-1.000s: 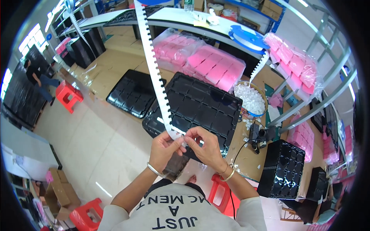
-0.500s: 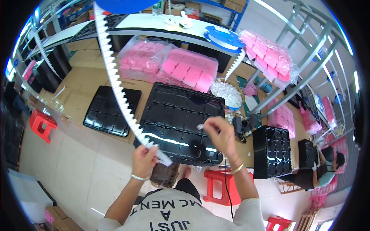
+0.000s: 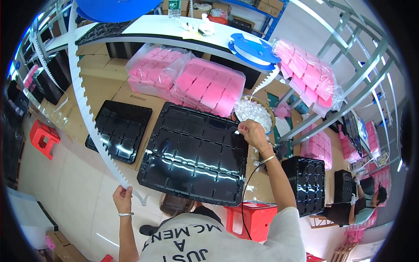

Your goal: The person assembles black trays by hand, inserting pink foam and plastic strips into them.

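Note:
My left hand (image 3: 122, 199) is closed on the lower part of a long white strip (image 3: 89, 120) with a toothed edge, left of the large black tray's near corner. That strip hangs in a curve from a blue reel (image 3: 115, 12) at the upper left. The shiny black plastic tray (image 3: 196, 150), divided into shallow compartments, lies in front of me. Over its far right edge, my right hand (image 3: 254, 132) pinches a small white piece (image 3: 237, 132). Just beyond that hand stands a round bowl (image 3: 273, 120) heaped with small white pieces (image 3: 253, 112).
A smaller black tray (image 3: 122, 131) lies to the left. Bagged pink sheets (image 3: 209, 83) sit behind. Another blue reel (image 3: 253, 50) rests on the shelf. Stacked black trays (image 3: 304, 185) stand right, past a black cable (image 3: 243, 209). A person (image 3: 364, 205) works at far right.
My left hand has moved left and down, drawing the strip away from the tray. My right hand has shifted up to the tray's far right edge. The view has shifted slightly.

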Demonstrator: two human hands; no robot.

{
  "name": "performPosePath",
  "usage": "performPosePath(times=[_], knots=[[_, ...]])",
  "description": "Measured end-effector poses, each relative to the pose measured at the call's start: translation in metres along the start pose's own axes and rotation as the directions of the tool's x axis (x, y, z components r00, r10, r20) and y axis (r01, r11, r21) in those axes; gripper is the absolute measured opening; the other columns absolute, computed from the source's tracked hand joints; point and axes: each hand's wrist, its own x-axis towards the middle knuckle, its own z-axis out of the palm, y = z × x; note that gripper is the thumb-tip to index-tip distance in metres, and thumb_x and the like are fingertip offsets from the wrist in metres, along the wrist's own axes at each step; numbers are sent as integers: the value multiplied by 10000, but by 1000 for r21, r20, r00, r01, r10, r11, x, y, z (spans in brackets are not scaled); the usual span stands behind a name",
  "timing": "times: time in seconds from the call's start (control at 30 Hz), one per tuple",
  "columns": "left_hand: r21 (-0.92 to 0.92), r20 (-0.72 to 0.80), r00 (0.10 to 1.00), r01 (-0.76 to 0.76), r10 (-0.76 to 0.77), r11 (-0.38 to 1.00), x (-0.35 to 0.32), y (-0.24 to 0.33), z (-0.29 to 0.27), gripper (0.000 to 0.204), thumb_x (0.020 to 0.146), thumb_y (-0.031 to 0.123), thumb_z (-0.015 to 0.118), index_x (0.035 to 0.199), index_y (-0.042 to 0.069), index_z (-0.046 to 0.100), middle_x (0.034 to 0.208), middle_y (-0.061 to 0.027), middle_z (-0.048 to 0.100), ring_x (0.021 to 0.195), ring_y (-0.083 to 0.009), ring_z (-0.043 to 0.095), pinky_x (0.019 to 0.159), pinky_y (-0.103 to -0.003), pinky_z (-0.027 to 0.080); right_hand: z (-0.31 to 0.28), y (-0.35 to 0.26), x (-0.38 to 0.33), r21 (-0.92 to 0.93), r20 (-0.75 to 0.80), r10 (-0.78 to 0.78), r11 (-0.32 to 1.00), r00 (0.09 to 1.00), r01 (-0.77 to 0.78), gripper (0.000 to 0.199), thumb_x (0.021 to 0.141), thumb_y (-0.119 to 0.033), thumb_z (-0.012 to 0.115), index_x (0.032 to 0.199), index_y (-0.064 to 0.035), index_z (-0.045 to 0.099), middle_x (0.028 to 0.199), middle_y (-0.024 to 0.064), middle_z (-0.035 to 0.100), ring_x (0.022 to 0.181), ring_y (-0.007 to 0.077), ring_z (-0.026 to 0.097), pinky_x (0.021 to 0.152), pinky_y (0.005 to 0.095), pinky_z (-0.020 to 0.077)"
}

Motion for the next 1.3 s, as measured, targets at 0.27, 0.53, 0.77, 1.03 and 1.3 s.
performPosePath(times=[0.27, 0.53, 0.77, 1.03, 1.3], knots=[[7, -15, 999, 49, -48, 999, 18, 1, 16, 135, 895, 119, 745, 876, 11, 665, 687, -6, 617, 581, -77, 555, 555, -222, 436, 14, 21, 13, -33, -1, -117, 993, 993, 117, 78, 818, -127, 684, 856, -62, 699, 838, 153, 656, 841, 358, 658, 749, 450, 526], [20, -23, 995, 97, -97, 995, 42, 19, 28, 141, 910, 119, 732, 902, -6, 668, 719, -23, 648, 597, -78, 566, 549, -221, 421, 26, 29, 24, -45, -18, -277, 960, 961, 276, 95, 834, -121, 666, 870, -32, 669, 844, 179, 651, 816, 381, 647, 746, 447, 519], [-9, 58, 997, 56, -56, 998, 54, 26, 28, 158, 911, 139, 733, 896, 13, 639, 659, 6, 600, 543, -62, 537, 481, -214, 385, 18, 11, 17, -100, 79, -229, 967, 970, 236, 65, 832, -74, 637, 839, -10, 643, 855, 190, 640, 838, 402, 633, 757, 474, 513], [41, -319, 912, -260, 259, 965, 54, 107, 24, 143, 942, 52, 655, 1083, 30, 649, 1098, -63, 597, 885, -106, 606, 726, -219, 495, 2, 17, 15, 207, -187, 59, 978, 981, -19, 54, 824, -57, 680, 859, -25, 656, 796, 150, 628, 718, 333, 631, 676, 419, 498], [-3, 230, 642, -751, 731, 660, 94, 245, 132, 123, 890, -40, 648, 991, 19, 684, 980, -92, 670, 849, -199, 642, 742, -277, 498, 20, 154, 15, -156, -259, 158, 967, 953, -203, 95, 839, -53, 643, 905, -68, 710, 906, 180, 686, 871, 400, 667, 764, 484, 529]])
